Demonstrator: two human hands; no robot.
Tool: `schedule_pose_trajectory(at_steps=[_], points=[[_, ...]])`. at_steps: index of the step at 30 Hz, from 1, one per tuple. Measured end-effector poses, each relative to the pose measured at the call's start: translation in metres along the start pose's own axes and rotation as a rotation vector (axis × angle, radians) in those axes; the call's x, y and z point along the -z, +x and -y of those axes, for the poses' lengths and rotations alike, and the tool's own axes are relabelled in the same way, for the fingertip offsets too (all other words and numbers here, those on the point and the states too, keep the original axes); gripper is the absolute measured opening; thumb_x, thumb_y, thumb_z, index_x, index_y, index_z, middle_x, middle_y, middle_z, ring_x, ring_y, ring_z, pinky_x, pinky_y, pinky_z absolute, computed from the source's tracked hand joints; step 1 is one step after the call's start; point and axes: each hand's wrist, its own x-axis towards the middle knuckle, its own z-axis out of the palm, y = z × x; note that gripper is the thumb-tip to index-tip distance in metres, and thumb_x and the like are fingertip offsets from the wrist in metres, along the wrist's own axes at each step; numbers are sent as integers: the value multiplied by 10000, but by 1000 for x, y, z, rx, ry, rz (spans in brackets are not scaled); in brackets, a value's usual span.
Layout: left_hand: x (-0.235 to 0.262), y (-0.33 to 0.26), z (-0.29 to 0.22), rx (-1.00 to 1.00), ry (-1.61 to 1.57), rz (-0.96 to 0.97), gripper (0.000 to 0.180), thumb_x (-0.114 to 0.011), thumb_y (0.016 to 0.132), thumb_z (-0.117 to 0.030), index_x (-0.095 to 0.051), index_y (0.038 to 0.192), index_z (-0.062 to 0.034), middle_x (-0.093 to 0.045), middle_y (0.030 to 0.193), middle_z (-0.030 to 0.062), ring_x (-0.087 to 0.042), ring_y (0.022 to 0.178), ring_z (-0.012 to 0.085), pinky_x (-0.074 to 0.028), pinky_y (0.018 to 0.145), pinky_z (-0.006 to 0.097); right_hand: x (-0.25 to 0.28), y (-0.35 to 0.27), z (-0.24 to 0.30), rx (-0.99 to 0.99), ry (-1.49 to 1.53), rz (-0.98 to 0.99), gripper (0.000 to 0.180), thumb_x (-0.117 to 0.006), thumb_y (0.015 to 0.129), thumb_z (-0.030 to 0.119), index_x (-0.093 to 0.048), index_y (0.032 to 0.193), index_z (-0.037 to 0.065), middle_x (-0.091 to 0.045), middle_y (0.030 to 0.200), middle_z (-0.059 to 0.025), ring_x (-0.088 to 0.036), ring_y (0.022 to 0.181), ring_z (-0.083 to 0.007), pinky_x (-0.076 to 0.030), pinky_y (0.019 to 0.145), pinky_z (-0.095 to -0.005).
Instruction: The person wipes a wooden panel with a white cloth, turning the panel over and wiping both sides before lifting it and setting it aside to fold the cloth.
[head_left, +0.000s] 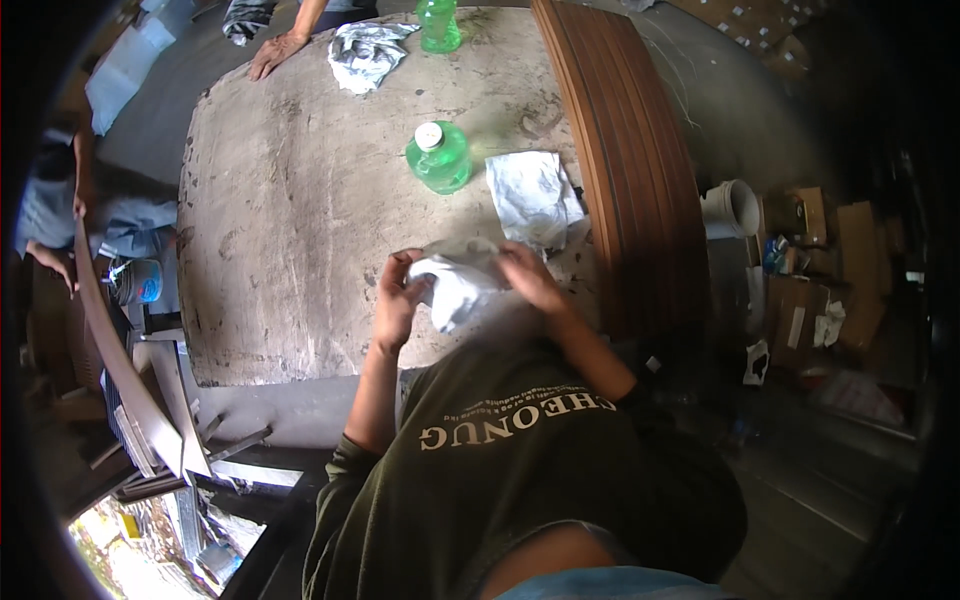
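Note:
A crumpled white cloth (456,296) hangs between my two hands, over the near edge of the worn table (290,220). My left hand (398,298) pinches its left side with thumb and fingers. The cloth's right side is gripped by my right hand (530,278), which is a little blurred. Beyond them stands a clear bottle of green liquid (440,165) with a white cap. To its right a second white cloth (533,190) lies spread flat.
Brown slatted wooden panels (635,170) line the table's right edge. Another green bottle (438,28) and a bunched cloth (365,55) sit at the far side, near another person's hand (280,52). At left, someone holds a long brown board (110,345). A white bucket (730,208) is at right.

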Motion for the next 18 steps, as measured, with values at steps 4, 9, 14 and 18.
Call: schedule_pose_trajectory(at_steps=[4,9,14,18], points=[[18,-19,-9,117,70,24,741,-661,788,9,-260,1410,-24,-571,1128,157,-586,928,192,-467,819,287,-14,-16,73,191,629,-6,328,-517,881,167,-527,1164,0,-597,1057,-65,-583,914,-137,-479,769,-246],[45,-41,1,36,-90,507,679,-673,780,-17,-338,1371,9,-616,1068,175,-608,960,192,-490,841,303,-7,3,66,644,-51,42,261,-573,866,1,-514,1118,39,-529,987,8,-498,900,-68,-418,798,-214],[39,-71,-28,99,240,599,665,-670,799,-350,-441,1282,45,-514,1287,183,-521,1157,292,-404,1004,428,-36,-15,163,653,-112,252,125,-501,830,-17,-491,935,51,-484,795,20,-473,726,-74,-407,707,-221],[39,-98,-46,-529,-889,382,844,-786,666,-351,-398,1348,-39,-464,1332,160,-458,1221,300,-361,1037,427,-49,-3,182,699,-127,490,329,-435,833,-41,-605,1114,-7,-617,1145,-114,-544,1106,-178,-372,979,-288]])
